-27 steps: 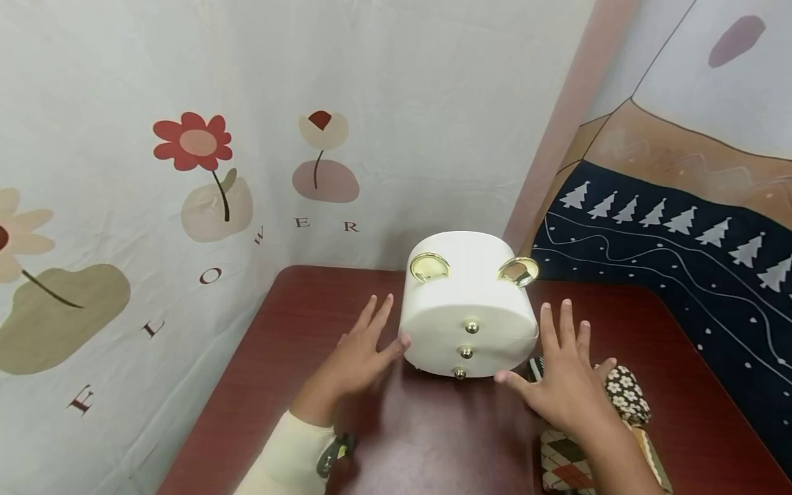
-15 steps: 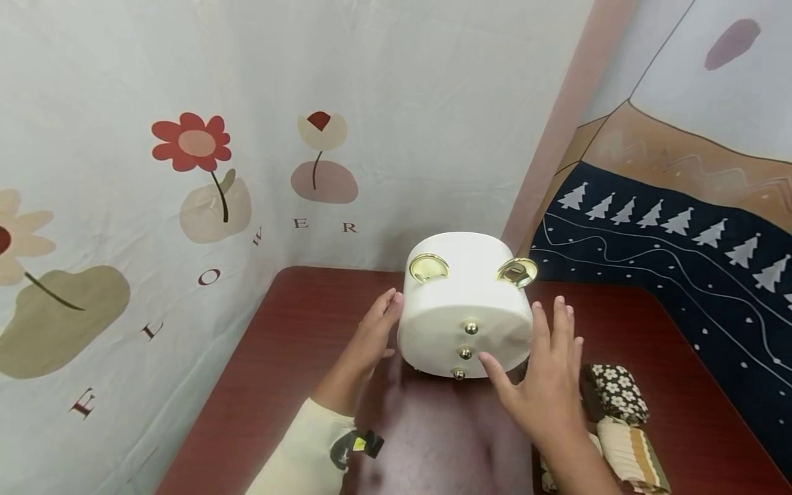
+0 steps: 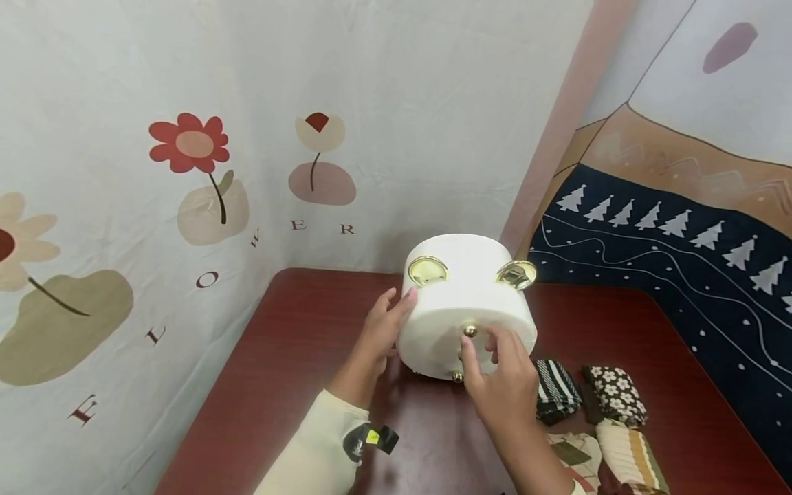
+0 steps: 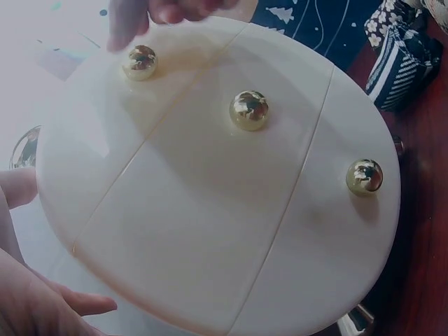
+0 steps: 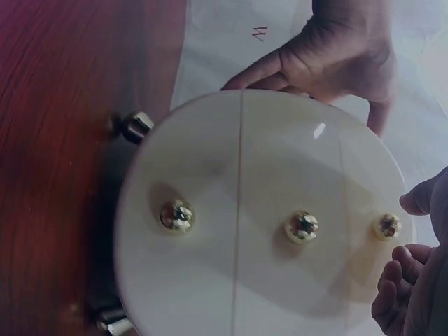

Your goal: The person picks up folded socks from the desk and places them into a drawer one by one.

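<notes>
A white rounded drawer box (image 3: 458, 295) with gold ear-shaped rings stands on the table. Its front bears three gold knobs, one per drawer, and small metal feet show beneath it in the right wrist view. My left hand (image 3: 379, 330) rests against the box's left side, thumb near the top edge of the front. In front of the box is my right hand (image 3: 504, 375), thumb and bent fingers on either side of the top knob (image 5: 387, 226). A small gap shows between the fingertips and that knob in the right wrist view. All drawers sit flush.
To the right on the dark red table (image 3: 278, 385) lie folded fabric bundles: a black-and-white striped one (image 3: 557, 388), a flowered one (image 3: 617, 394), a cream one with a mustard stripe (image 3: 628, 450) and an argyle one (image 3: 575, 454). Printed cloth hangs behind.
My left hand has moved right, onto the box's side. My right hand has swung left from beside the box to the top knob, its fingers drawing in. The box stays in place.
</notes>
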`<state>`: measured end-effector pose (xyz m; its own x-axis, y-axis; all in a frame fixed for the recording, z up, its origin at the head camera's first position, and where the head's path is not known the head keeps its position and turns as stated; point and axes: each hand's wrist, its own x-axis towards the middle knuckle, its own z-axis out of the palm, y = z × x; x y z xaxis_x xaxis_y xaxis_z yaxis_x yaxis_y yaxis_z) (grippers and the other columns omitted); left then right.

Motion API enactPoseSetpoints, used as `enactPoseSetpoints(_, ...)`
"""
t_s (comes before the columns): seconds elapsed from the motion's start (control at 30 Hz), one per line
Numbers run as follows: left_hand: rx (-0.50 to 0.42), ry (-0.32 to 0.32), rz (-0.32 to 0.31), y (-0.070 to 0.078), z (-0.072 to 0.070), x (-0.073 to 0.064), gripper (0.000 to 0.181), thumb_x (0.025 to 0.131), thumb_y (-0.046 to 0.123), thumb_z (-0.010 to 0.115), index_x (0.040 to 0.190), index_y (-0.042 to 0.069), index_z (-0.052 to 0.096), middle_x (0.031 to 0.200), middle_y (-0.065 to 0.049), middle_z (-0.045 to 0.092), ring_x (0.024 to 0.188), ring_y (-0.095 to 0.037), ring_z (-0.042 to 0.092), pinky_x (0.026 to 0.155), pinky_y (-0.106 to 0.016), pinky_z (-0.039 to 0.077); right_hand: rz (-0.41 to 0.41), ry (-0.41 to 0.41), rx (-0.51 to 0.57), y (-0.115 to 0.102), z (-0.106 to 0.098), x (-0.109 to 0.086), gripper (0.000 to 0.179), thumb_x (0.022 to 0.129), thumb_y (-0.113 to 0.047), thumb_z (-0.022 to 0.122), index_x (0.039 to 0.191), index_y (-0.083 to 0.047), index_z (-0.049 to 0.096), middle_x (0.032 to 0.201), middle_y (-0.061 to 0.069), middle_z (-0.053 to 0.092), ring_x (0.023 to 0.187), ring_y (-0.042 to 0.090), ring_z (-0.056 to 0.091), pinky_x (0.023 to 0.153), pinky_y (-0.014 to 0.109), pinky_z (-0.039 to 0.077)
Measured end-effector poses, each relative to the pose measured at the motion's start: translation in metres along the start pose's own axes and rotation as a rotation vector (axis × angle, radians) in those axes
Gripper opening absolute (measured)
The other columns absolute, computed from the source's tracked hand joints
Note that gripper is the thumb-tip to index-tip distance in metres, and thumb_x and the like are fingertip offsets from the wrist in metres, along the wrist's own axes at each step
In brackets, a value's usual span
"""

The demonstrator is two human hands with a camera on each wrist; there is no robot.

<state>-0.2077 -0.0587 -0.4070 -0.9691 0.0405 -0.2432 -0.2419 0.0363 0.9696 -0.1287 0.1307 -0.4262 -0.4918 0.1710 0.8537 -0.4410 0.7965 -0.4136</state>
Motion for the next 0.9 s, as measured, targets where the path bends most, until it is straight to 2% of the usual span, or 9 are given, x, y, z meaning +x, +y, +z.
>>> enactPoseSetpoints(0.1,-0.002,-0.004,0.003,-0.001,0.0,0.001,0.088,0.103,0.059,0.065,0.172,0.017,0.031,0.179,-0.021,0.026,0.153,-0.049,0.046,0.104,-0.076,0.052,0.046,0.022,0.01,0.0,0.008,-0.002,0.026,0.081,-0.013,0.091,0.097,-0.001,0.074,0.073,0.006,0.062,0.059,0.018,0.053,0.054,0.029,0.043)
enactPoseSetpoints(0.3,-0.009,-0.004,0.008,-0.002,0.002,0.0,0.089,0.103,0.059,0.067,0.172,0.015,0.032,0.178,-0.02,0.03,0.147,-0.048,0.053,0.102,-0.072,0.055,0.142,0.064,0.051,-0.002,0.019,-0.005,0.025,0.081,-0.009,0.093,0.094,0.001,0.074,0.065,0.006,0.06,0.053,0.018,0.053,0.052,0.021,0.041)
enactPoseSetpoints(0.5,-0.012,-0.001,0.006,-0.004,0.002,0.0,0.089,0.103,0.06,0.067,0.172,0.014,0.032,0.177,-0.021,0.032,0.139,-0.045,0.061,0.097,-0.062,0.062,0.278,0.081,0.12,-0.008,0.024,-0.007,0.02,0.087,-0.007,0.09,0.094,0.002,0.074,0.061,0.005,0.057,0.053,0.006,0.049,0.052,0.013,0.041)
enactPoseSetpoints(0.6,-0.011,-0.001,0.005,-0.004,0.002,-0.001,0.091,0.103,0.061,0.067,0.172,0.014,0.032,0.176,-0.022,0.034,0.136,-0.045,0.063,0.095,-0.061,0.063,0.318,0.09,0.146,-0.01,0.025,-0.009,0.018,0.088,-0.007,0.089,0.094,0.002,0.074,0.06,0.005,0.054,0.056,-0.001,0.045,0.053,0.012,0.039)
enactPoseSetpoints(0.73,0.001,-0.004,-0.009,-0.004,0.002,-0.002,0.092,0.102,0.063,0.066,0.172,0.015,0.032,0.175,-0.024,0.034,0.135,-0.045,0.063,0.094,-0.062,0.063,0.318,0.128,0.157,-0.011,0.026,-0.012,0.016,0.087,-0.005,0.087,0.092,0.002,0.073,0.056,0.003,0.049,0.055,-0.004,0.04,0.052,0.014,0.036)
enactPoseSetpoints(0.9,0.019,0.001,-0.015,-0.004,0.001,-0.001,0.091,0.103,0.064,0.064,0.172,0.014,0.032,0.174,-0.022,0.037,0.136,-0.043,0.063,0.094,-0.058,0.063,0.271,0.185,0.166,-0.013,0.024,-0.019,0.016,0.082,-0.001,0.089,0.089,0.0,0.074,0.054,0.0,0.047,0.054,-0.004,0.038,0.05,0.015,0.035)
